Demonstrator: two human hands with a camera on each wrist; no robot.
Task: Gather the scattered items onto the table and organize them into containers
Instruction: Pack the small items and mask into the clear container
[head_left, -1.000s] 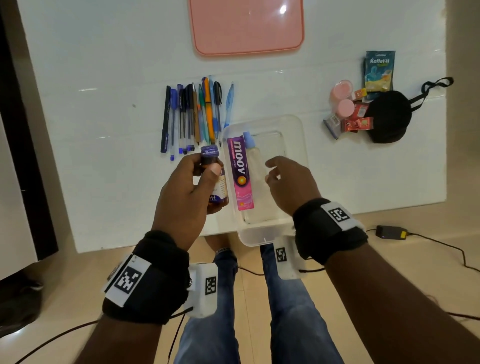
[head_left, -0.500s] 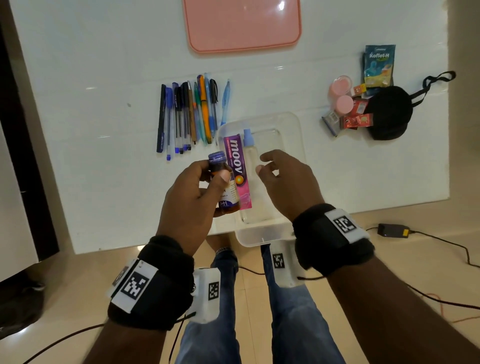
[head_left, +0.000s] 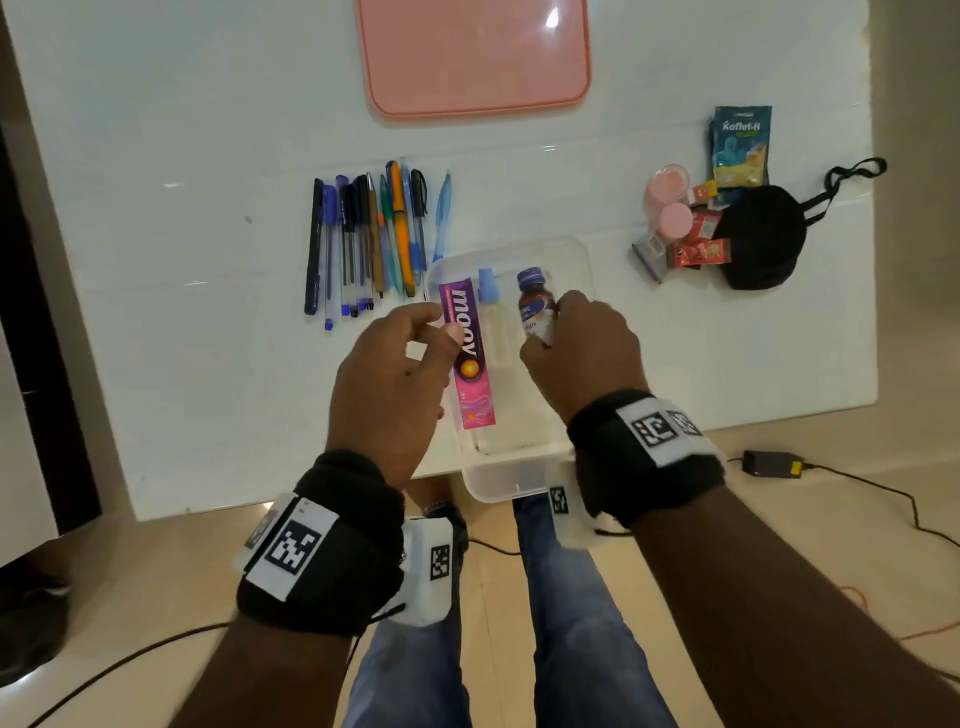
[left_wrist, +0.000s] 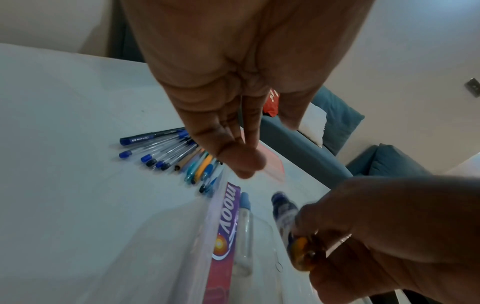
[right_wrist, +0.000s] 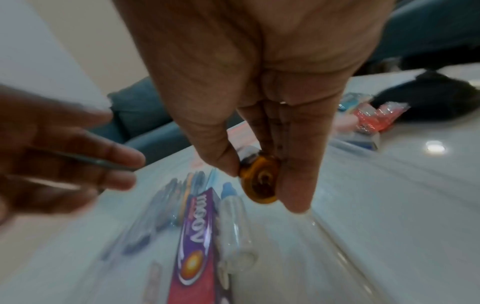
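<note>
A row of pens (head_left: 371, 236) is laid on the counter (head_left: 182, 338). The left hand (head_left: 387, 384) is held loosely spread, holding nothing. In the clear container (head_left: 524, 483) a Moov box (head_left: 467, 358) is seen. The amber bottle (head_left: 536, 304) is pinched by the right hand (head_left: 582, 358) over the container.

Black wristbands (head_left: 332, 540) w/ white coded tags — blue jeans (head_left: 571, 623), bare forearms.

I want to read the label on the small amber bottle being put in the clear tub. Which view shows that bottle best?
The head view: the amber bottle shows its cap and label side-on, sharp, above the right hand. The right wrist view shows only its blurred base between the fingers; the left wrist view shows it blurred.
</note>
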